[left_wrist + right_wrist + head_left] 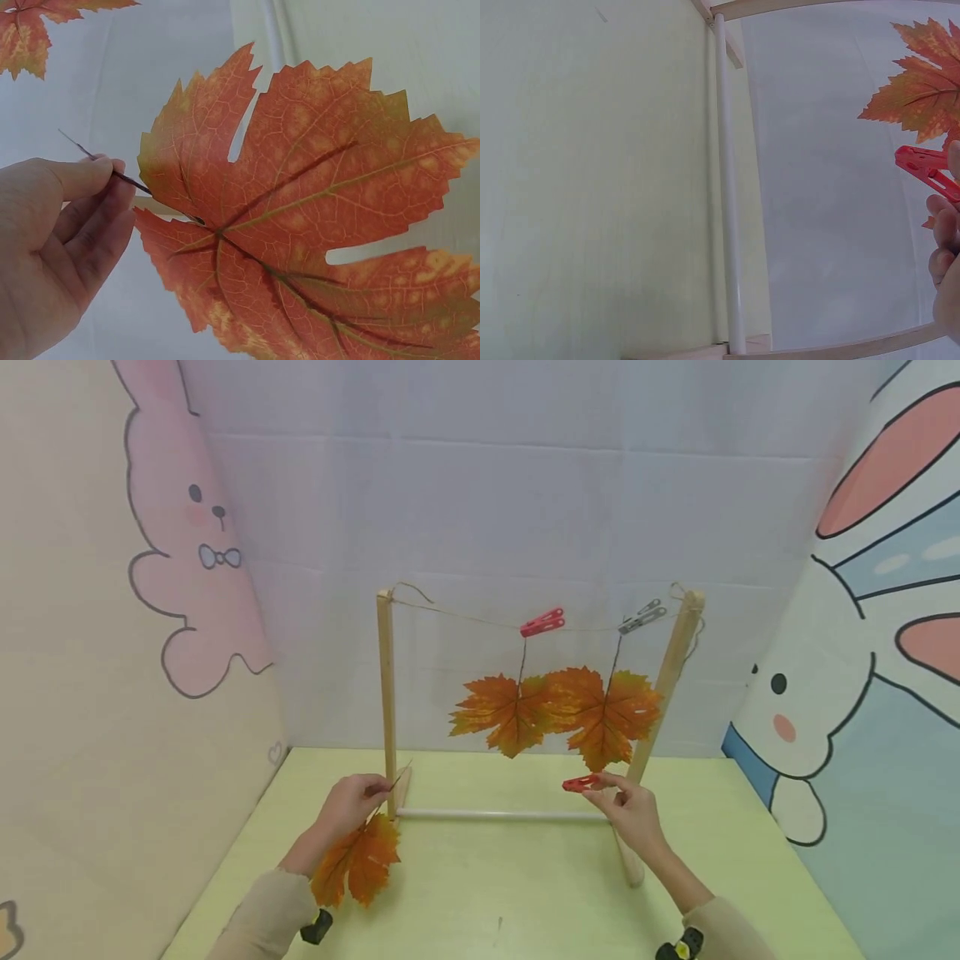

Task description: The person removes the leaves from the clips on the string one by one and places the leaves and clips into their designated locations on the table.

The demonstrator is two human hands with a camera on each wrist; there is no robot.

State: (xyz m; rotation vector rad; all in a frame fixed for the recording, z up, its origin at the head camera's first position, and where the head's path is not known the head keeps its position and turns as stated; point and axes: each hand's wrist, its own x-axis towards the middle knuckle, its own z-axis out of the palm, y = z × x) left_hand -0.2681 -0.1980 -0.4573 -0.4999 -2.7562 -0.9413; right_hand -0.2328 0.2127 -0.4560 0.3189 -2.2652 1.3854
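My left hand [352, 810] pinches the thin dark stem of an orange maple leaf [300, 202] between thumb and fingers; the blade hangs below the hand in the head view. In my right hand [633, 814] a red clothespin [579, 784] is held by its handle end, its nose pointing left. On the string [468, 617] above, a pink-red clothespin [542, 622] holds one leaf [506, 714] by its stem. A grey clothespin [642, 617] holds another leaf [603, 718] further right, and the two leaves overlap in the head view.
The string spans two wooden posts, the left post [387, 693] and the right post [667, 685]. A white rod [502, 815] joins them low down, over the pale yellow table [465, 893]. Walls with cartoon rabbits stand at both sides.
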